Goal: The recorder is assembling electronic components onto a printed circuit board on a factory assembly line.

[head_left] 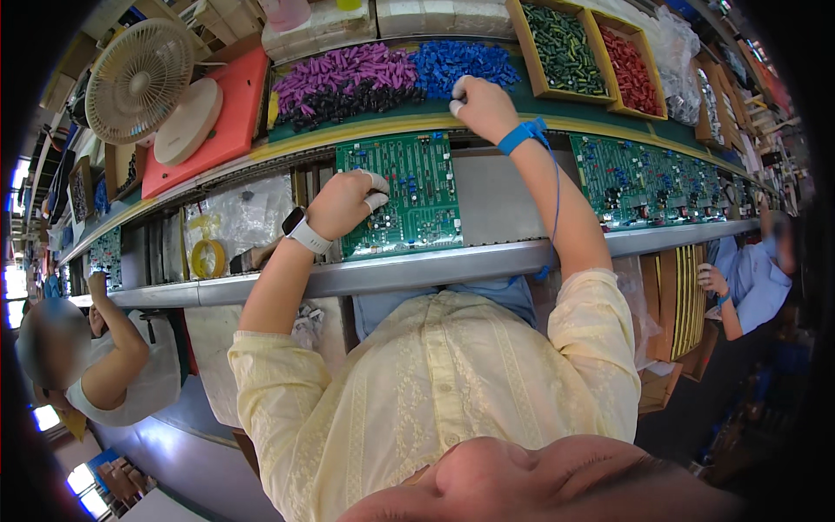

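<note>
My left hand [348, 204], with white finger cots on its fingertips and a watch on the wrist, rests over the left part of a green circuit board [426, 217]. Its fingers are curled together; anything held between them is too small to make out. At the near edge of a pile of small blue parts [461, 65] is my right hand [485, 106], also in white finger cots, with a blue wrist strap [522, 137] and cord. Its fingers are bent in, and I cannot see what they hold. Purple parts [348, 70] and black parts [339, 107] lie left of the blue pile.
Boxes of green parts [561, 52] and red parts [628, 70] stand at the back right. More circuit boards [644, 183] line the rail [400, 271] to the right. A fan [139, 80] and tape roll [208, 258] are left. Co-workers sit on both sides.
</note>
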Available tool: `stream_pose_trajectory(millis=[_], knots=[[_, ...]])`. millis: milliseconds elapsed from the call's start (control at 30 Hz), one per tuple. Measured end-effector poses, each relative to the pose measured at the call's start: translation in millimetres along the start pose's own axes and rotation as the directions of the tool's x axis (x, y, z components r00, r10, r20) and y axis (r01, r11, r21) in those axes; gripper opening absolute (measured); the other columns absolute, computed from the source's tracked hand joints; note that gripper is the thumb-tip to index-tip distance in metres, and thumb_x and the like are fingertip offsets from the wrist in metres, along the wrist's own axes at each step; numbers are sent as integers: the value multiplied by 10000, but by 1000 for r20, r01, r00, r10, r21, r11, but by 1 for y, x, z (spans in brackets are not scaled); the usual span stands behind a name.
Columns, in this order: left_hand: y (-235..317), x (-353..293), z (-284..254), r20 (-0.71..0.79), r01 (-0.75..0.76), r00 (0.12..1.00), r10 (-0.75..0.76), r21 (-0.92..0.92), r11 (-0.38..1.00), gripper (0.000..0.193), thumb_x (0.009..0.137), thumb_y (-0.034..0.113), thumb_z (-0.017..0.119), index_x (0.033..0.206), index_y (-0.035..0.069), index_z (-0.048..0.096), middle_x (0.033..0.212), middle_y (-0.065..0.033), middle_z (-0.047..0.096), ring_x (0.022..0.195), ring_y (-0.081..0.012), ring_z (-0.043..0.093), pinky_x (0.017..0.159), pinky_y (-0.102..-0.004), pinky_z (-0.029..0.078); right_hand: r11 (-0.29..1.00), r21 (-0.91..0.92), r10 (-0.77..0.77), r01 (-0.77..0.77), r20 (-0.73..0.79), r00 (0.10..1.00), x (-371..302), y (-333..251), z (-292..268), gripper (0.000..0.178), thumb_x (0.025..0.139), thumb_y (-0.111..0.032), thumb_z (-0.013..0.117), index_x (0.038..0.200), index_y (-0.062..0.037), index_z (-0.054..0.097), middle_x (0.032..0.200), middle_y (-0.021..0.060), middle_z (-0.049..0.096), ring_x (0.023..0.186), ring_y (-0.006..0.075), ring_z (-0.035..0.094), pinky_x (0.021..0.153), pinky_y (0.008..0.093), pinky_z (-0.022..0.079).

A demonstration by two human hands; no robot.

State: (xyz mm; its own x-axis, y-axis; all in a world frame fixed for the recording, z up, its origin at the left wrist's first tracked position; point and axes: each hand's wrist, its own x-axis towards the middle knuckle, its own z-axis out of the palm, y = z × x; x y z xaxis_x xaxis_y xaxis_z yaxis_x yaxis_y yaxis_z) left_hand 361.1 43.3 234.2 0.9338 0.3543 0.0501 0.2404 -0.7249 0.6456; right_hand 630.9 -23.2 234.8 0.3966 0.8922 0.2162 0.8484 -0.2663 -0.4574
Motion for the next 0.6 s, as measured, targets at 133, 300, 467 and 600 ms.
stream_pose_trajectory(millis=[133, 300, 467, 600], knots=[[-3, 5, 4, 40, 24, 999, -29, 120, 992, 145, 754, 143, 622, 849, 39, 655, 825, -152, 630, 800, -317, 592, 729, -394, 470, 948, 207, -250, 242, 13, 968, -20, -37, 6, 176, 756, -149, 613, 900, -49, 626, 806, 130, 617, 747, 286, 595, 682, 376, 478], [-1, 6, 5, 58, 24, 998, -32, 128, 991, 132, 743, 135, 627, 835, 44, 652, 825, -144, 627, 803, -311, 588, 731, -392, 467, 923, 243, -339, 297, 150, 929, -32, -56, 15, 156, 777, -140, 588, 901, -56, 630, 822, 123, 608, 785, 289, 584, 700, 388, 466], [0, 5, 4, 55, -34, 998, 30, 70, 997, 122, 717, 76, 636, 833, 40, 647, 820, -128, 626, 829, -297, 579, 757, -379, 460, 876, 334, -440, 347, 262, 859, -39, -57, 28, 147, 779, -122, 564, 886, -42, 626, 881, 130, 611, 850, 300, 578, 758, 390, 461], [-2, 2, 5, 51, -69, 997, 66, 65, 995, 128, 711, 64, 636, 836, 40, 647, 818, -122, 621, 821, -294, 576, 757, -375, 461, 903, 344, -365, 257, 299, 882, -40, -59, 31, 153, 773, -99, 558, 897, -38, 624, 930, 138, 617, 873, 306, 582, 782, 395, 456]])
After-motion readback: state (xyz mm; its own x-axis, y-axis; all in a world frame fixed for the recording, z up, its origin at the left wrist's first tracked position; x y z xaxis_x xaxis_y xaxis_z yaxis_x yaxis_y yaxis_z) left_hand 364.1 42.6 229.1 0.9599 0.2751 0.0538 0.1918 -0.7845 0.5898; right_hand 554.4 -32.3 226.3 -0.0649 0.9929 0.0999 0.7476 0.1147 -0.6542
